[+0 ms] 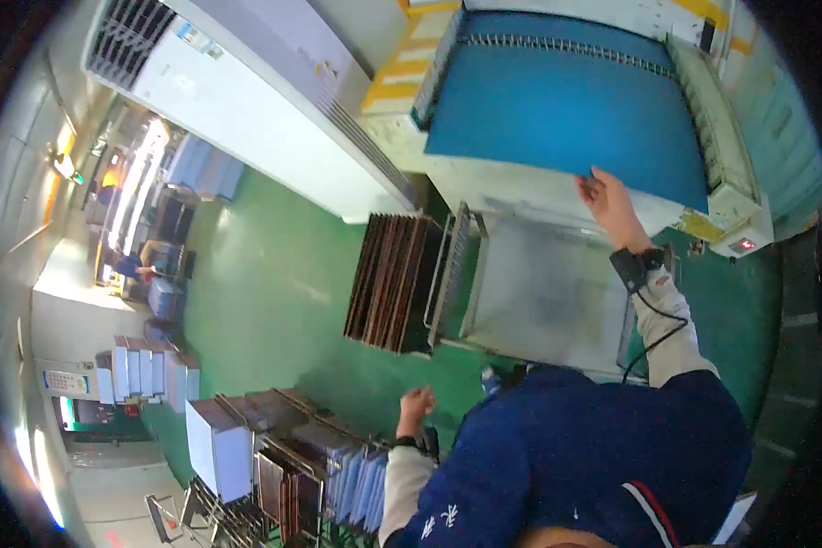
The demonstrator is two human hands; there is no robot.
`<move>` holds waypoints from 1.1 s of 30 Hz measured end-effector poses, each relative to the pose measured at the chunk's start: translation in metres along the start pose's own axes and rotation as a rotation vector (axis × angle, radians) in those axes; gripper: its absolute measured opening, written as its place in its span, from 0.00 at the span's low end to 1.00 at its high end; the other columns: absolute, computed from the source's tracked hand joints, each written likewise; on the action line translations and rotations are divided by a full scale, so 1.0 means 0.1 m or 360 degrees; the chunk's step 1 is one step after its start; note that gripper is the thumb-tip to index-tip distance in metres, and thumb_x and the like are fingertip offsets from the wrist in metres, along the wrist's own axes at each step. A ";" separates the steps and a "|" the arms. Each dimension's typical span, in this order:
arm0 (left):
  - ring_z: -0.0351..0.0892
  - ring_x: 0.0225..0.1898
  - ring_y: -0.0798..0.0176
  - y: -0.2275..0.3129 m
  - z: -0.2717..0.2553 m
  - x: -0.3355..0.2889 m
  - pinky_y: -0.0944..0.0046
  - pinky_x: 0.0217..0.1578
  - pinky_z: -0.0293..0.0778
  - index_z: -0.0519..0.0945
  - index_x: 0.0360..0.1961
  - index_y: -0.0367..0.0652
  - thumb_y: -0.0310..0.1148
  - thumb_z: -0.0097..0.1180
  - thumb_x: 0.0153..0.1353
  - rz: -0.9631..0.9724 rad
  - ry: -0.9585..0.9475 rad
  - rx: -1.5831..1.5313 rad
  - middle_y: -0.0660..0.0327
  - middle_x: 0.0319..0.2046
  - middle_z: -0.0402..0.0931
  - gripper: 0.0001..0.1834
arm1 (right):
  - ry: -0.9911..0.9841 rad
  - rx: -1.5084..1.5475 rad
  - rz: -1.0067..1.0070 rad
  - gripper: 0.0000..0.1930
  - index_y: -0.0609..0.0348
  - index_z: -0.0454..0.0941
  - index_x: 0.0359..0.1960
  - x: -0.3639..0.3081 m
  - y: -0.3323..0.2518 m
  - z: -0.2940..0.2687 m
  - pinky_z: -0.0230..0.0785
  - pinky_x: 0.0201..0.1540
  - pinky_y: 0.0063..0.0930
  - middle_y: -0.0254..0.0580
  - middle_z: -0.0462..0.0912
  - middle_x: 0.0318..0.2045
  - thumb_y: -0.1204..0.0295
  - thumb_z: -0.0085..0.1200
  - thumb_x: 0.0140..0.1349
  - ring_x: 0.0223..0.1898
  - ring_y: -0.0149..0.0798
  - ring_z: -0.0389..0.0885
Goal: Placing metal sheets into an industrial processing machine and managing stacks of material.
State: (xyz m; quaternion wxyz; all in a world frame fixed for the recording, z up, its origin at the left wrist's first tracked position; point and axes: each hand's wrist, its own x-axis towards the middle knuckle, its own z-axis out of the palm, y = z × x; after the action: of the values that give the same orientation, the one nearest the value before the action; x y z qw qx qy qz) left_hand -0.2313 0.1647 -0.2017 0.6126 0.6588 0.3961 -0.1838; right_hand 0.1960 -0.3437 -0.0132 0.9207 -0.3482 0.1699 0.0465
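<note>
A wide blue sheet point(557, 100) lies on the bed of a pale machine with yellow-striped sides. At its near edge is my right hand point(605, 205), its fingers curled closed around the edge; the exact contact is partly hidden. A dark band with a black cable circles that wrist. My left hand point(416, 407) hangs lower down, away from the machine, with loosely closed fingers and nothing visible in them. In front of the machine stands a metal-framed cart point(548, 283) with a pale flat top. A rack of upright brown panels point(391, 283) adjoins its left side.
A tall white cabinet unit point(256, 100) stands left of the machine. At the lower left are racks with brown and bluish panels point(352, 479) and a white box-like stack point(217, 452). Green floor point(265, 274) runs between them. Far left, another person point(135, 265) sits beside bright lights.
</note>
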 end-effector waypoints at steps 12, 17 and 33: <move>0.84 0.31 0.54 0.93 1.06 0.42 0.55 0.37 0.79 0.86 0.37 0.33 0.53 0.67 0.56 0.0277 -0.0213 0.0840 0.52 0.31 0.86 0.28 | -0.0313 -0.0582 0.0465 0.12 0.58 0.81 0.44 -0.21 0.24 -0.33 0.77 0.44 0.29 0.36 0.86 0.39 0.62 0.56 0.71 0.40 0.34 0.84; 0.84 0.38 0.41 0.99 1.52 0.42 0.45 0.42 0.77 0.85 0.32 0.35 0.61 0.63 0.54 0.0266 -0.0286 0.1311 0.46 0.31 0.84 0.32 | -0.0208 -0.0902 0.0667 0.10 0.56 0.81 0.40 0.01 0.60 -0.62 0.76 0.40 0.30 0.35 0.85 0.34 0.63 0.56 0.70 0.35 0.35 0.83; 0.82 0.30 0.64 0.73 1.56 0.22 0.64 0.32 0.76 0.83 0.41 0.37 0.43 0.51 0.73 -0.0564 -0.0539 -0.0390 0.58 0.33 0.85 0.18 | 0.0021 -0.1908 0.0512 0.17 0.56 0.82 0.43 1.06 1.87 -0.31 0.75 0.37 0.31 0.35 0.84 0.35 0.57 0.60 0.63 0.30 0.32 0.82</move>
State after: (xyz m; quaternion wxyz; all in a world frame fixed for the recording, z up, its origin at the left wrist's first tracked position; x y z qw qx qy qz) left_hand -0.1250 0.0278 -0.1980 0.7036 0.4601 0.4162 -0.3463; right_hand 0.2488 -0.2262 -0.1886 0.5454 -0.7751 0.1703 0.2698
